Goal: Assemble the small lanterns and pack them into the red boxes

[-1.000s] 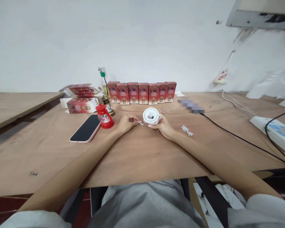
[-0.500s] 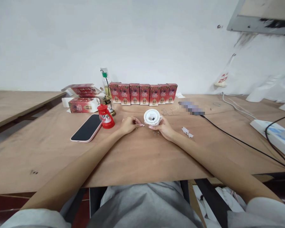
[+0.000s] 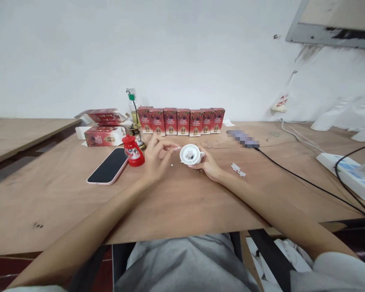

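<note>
My right hand (image 3: 210, 166) is wrapped round a small round white plastic body, which looks like the underside of a white lantern (image 3: 186, 159). Its open hollow faces me, with small metal and dark parts inside. At its left rim, my left hand (image 3: 158, 156) brings thumb and index fingertips together; whatever is pinched there is too small to make out. A tiny shiny piece (image 3: 172, 165) lies on the table below those fingers. Several small metal bits (image 3: 200, 171) sit under the white body. Left of my left hand stands a red lantern (image 3: 134, 152).
Behind my hands stands a row of red boxes (image 3: 183, 121). To the left are a phone (image 3: 108, 166), a dark lantern (image 3: 136, 132), a bottle (image 3: 134, 111) and opened boxes (image 3: 105, 136). At right lie white scraps (image 3: 237, 169), a black cable (image 3: 304, 179) and a white power strip (image 3: 346, 174).
My left hand has risen from the table to the white body's rim, uncovering the tiny shiny piece. The white body, still in my right hand, has shifted slightly left and tilted toward me.
</note>
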The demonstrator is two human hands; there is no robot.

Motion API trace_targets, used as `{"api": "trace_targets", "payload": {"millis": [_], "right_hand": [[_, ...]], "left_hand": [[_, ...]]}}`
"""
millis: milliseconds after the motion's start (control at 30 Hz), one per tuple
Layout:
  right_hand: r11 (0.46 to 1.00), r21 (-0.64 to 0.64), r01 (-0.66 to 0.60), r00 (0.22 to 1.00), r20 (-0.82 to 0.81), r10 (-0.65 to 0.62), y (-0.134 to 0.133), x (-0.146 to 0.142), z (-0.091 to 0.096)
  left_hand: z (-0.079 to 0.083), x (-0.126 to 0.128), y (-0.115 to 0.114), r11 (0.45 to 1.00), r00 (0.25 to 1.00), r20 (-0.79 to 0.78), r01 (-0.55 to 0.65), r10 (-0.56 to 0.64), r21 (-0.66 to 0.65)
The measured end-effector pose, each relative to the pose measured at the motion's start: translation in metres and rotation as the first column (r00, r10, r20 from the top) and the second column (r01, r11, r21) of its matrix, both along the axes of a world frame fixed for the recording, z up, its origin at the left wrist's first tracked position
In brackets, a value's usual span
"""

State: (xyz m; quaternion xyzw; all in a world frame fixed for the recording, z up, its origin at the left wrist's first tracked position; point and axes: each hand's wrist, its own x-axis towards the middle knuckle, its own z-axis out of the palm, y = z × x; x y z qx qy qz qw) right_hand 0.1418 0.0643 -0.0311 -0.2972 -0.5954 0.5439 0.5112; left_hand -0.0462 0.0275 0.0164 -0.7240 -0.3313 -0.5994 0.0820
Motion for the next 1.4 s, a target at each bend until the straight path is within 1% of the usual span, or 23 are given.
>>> {"api": "trace_targets", "payload": {"millis": [100, 233, 333, 433, 533, 733, 900, 1000, 1100, 1167, 1200, 1300, 1400], "right_hand": [[1.0, 0.019, 0.004, 1.0, 0.011, -0.004, -0.001, 0.0, 0.0], [0.999, 0.044, 0.0, 1.0, 0.031, -0.001, -0.001, -0.001, 0.0], [0.999, 0.045, 0.001, 0.999, 0.032, -0.002, 0.0, -0.001, -0.001], [1.0, 0.031, 0.005, 0.999, 0.034, -0.006, 0.0, 0.0, -0.001], [1.0, 0.016, 0.003, 0.999, 0.04, -0.004, -0.001, 0.0, 0.0], [1.0, 0.02, -0.004, 0.999, 0.034, 0.003, -0.001, 0.001, 0.0], [1.0, 0.005, -0.002, 1.0, 0.027, 0.002, -0.001, 0.001, 0.001], [1.0, -0.001, -0.005, 1.0, 0.009, 0.005, -0.001, 0.0, 0.001], [1.0, 0.005, -0.01, 1.0, 0.016, 0.01, -0.001, 0.0, 0.002], [1.0, 0.007, -0.016, 1.0, 0.02, 0.015, -0.001, 0.001, 0.002], [1.0, 0.007, -0.019, 1.0, 0.018, 0.019, -0.001, 0.001, 0.002], [1.0, 0.008, -0.017, 1.0, 0.006, 0.017, -0.001, 0.001, 0.001], [1.0, 0.002, -0.016, 1.0, -0.009, 0.016, 0.0, 0.0, 0.001]], "left_hand": [[-0.007, 0.005, -0.004, 1.0, 0.988, -0.152, 0.002, 0.003, 0.031], [-0.011, 0.007, -0.006, 0.999, 0.971, -0.237, -0.035, 0.041, 0.032], [-0.009, 0.009, -0.006, 0.999, 0.973, -0.232, -0.02, 0.012, -0.03], [-0.007, 0.01, -0.007, 0.992, 0.983, -0.175, 0.042, -0.062, -0.115], [-0.007, 0.012, -0.008, 0.983, 0.984, -0.135, 0.096, -0.118, -0.158], [-0.005, 0.013, -0.009, 0.977, 0.981, -0.116, 0.136, -0.156, -0.166], [-0.001, 0.013, -0.009, 0.968, 0.978, -0.114, 0.147, -0.173, -0.205], [0.002, 0.014, -0.01, 0.965, 0.973, -0.143, 0.15, -0.183, -0.215], [0.005, 0.014, -0.011, 0.967, 0.965, -0.197, 0.128, -0.172, -0.221], [0.006, 0.014, -0.011, 0.976, 0.958, -0.25, 0.09, -0.139, -0.197], [0.006, 0.014, -0.011, 0.984, 0.952, -0.285, 0.062, -0.108, -0.165], [0.004, 0.012, -0.008, 1.0, 0.921, -0.39, -0.025, 0.022, -0.003], [0.001, 0.01, -0.005, 0.988, 0.894, -0.435, -0.046, 0.106, 0.145]]}}
